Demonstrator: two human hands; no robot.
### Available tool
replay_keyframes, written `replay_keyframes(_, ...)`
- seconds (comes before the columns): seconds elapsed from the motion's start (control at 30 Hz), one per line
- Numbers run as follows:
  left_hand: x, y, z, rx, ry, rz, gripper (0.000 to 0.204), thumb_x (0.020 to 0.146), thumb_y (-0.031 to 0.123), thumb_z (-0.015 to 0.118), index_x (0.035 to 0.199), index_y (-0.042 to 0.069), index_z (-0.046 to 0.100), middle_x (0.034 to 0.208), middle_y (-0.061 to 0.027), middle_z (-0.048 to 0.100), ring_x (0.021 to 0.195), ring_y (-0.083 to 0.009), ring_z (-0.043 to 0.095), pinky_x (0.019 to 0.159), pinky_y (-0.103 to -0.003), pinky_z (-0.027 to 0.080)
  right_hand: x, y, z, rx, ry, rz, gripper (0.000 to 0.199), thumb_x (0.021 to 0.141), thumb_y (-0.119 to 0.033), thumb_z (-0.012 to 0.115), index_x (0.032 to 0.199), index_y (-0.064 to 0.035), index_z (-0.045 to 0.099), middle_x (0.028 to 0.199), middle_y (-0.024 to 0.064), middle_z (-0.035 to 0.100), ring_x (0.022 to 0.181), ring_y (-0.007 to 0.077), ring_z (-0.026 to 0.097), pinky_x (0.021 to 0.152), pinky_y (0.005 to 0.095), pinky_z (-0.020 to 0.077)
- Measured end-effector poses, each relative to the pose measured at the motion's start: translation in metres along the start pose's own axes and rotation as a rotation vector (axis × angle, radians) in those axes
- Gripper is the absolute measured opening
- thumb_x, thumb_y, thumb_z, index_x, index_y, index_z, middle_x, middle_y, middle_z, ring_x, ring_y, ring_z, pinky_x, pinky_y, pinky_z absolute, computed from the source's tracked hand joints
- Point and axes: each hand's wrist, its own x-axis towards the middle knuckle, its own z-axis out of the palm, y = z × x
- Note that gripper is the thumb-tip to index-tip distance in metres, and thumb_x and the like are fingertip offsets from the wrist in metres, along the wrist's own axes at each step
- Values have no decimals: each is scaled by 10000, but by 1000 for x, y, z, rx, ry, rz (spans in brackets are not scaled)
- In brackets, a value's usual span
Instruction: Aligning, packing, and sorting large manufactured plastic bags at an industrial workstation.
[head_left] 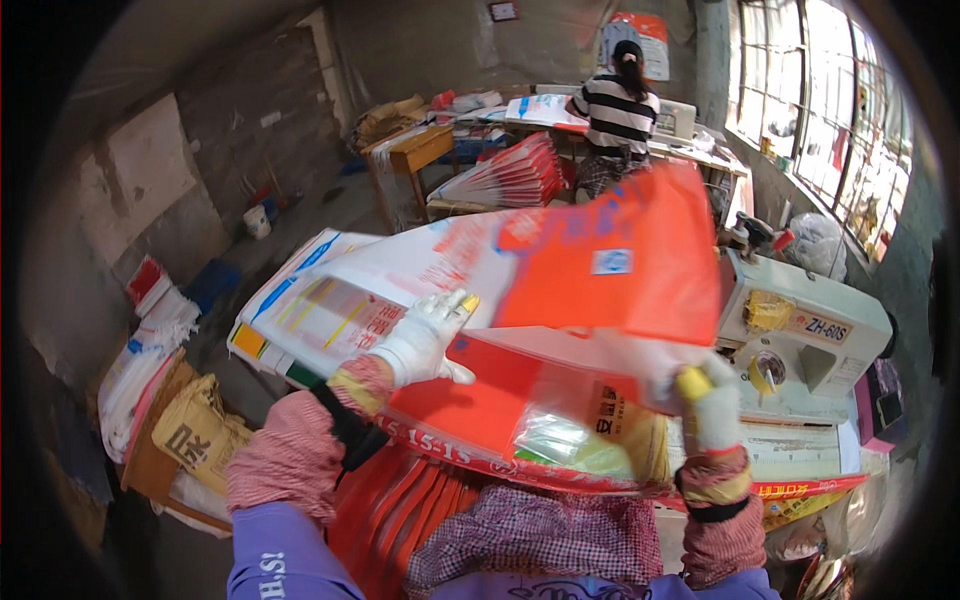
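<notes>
My right hand (712, 400), in a white glove with yellow at the fingertips, is closed on the near edge of a red and white printed sack (615, 265). The sack is raised and blurred by motion. My left hand (425, 335), gloved the same way, lies with thumb and fingers apart on the flat sacks, close to the lifted sack's lower edge. Beneath them is a pile of printed sacks (300, 290) in white, red and blue. A clear plastic panel (560, 410) shows on a red sack between my hands.
To the right stands a pale sewing machine (810, 325) with a yellow thread spool (768, 372). Folded red sacks (400, 510) hang at my lap. More bundles (150, 350) sit at left. Beyond, a person (620, 115) in a striped top works at another table, near fanned sacks (510, 175).
</notes>
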Motion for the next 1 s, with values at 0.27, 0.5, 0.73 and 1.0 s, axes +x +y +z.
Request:
replay_keyframes(0.27, -6, -26, 100, 305, -44, -268, 190, 801, 99, 540, 957, 152, 634, 854, -19, 660, 770, -200, 667, 583, -363, 519, -39, 50, -47, -341, -48, -176, 267, 762, 114, 568, 965, -58, 590, 832, 5, 604, 742, 101, 568, 646, 260, 487)
replay_keyframes(0.5, -74, -117, 138, 172, 14, -266, 208, 803, 261, 514, 866, 188, 697, 825, -91, 686, 771, -281, 665, 677, -410, 522, -90, 65, 37, 556, -112, 882, 97, 902, -117, 497, 990, -81, 513, 880, 118, 602, 708, 228, 620, 568, 327, 524)
replay_keyframes(0.73, -216, -187, 133, -606, 113, -1147, 394, 942, 297, 469, 1182, -11, 525, 1076, -117, 613, 984, -217, 549, 844, -354, 443, -63, -31, 68, -7, -1414, 170, 228, 896, -127, 601, 1075, 13, 588, 922, 103, 654, 815, 192, 645, 741, 315, 514)
replay_keyframes(1.0, -272, 27, 59, -1670, 341, -1022, 428, 941, 402, 517, 1067, -3, 574, 978, -53, 638, 853, -96, 606, 726, -241, 492, 45, 16, 58, -1425, -787, -9, 582, 831, -460, 585, 1347, -221, 456, 1001, 199, 646, 894, 347, 639, 733, 398, 507)
